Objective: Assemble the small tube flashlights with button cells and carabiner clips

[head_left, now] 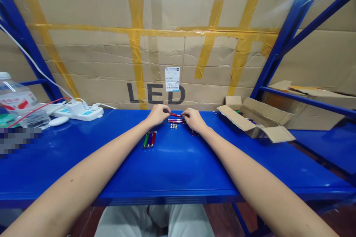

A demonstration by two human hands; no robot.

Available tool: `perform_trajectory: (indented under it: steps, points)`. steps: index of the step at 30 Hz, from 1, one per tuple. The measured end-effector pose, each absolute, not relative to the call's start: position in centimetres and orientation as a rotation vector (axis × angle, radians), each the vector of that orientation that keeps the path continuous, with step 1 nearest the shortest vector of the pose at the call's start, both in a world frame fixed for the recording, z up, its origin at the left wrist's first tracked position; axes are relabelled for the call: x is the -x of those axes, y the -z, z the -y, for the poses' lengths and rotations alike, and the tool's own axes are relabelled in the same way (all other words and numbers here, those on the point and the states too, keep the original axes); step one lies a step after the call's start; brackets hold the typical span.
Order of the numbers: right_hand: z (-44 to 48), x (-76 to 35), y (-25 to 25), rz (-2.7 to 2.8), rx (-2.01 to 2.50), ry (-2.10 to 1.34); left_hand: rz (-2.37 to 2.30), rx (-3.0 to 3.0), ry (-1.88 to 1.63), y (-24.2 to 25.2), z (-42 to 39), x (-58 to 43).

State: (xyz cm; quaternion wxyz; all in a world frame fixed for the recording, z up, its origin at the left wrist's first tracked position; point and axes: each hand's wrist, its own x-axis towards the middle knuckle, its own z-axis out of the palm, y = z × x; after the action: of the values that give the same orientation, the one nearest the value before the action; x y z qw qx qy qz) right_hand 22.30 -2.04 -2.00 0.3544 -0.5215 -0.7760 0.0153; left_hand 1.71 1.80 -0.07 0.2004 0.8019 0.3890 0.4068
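Note:
A slim red metal tube (pixel 175 114), pen-shaped and shiny, spans the gap between my hands near the back of the blue table. My left hand (pixel 157 116) pinches around its left end, and the fingers of my right hand (pixel 192 118) close at its right end. Just in front lie more coloured metal tubes (pixel 174 121), side by side. Closer to me sits a small cluster of silver button cells (pixel 173 126). Green, purple and red tubes (pixel 149 140) rest in a row below my left wrist. Small pieces (pixel 194 132) lie partly hidden under my right hand.
An open cardboard box (pixel 254 118) with more coloured tubes stands at the right. On the left are a white power strip (pixel 79 113), a white oval object (pixel 58 121) and a plastic bottle (pixel 23 100). A tall cardboard sheet (pixel 111 59) closes off the table's (pixel 167 174) back.

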Motion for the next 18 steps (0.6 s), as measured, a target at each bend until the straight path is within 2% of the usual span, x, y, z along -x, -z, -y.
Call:
perform_trajectory:
  steps: [8,18]
  points:
    - [1.69,-22.54,2.57,2.052,1.383,-0.004,-1.204,-2.288,-1.015,0.42,-2.25,-1.98]
    - [2.28,-22.12,2.24,2.128,1.493,-0.133,-1.291,-2.322,-0.829,0.96,-2.88,-1.70]
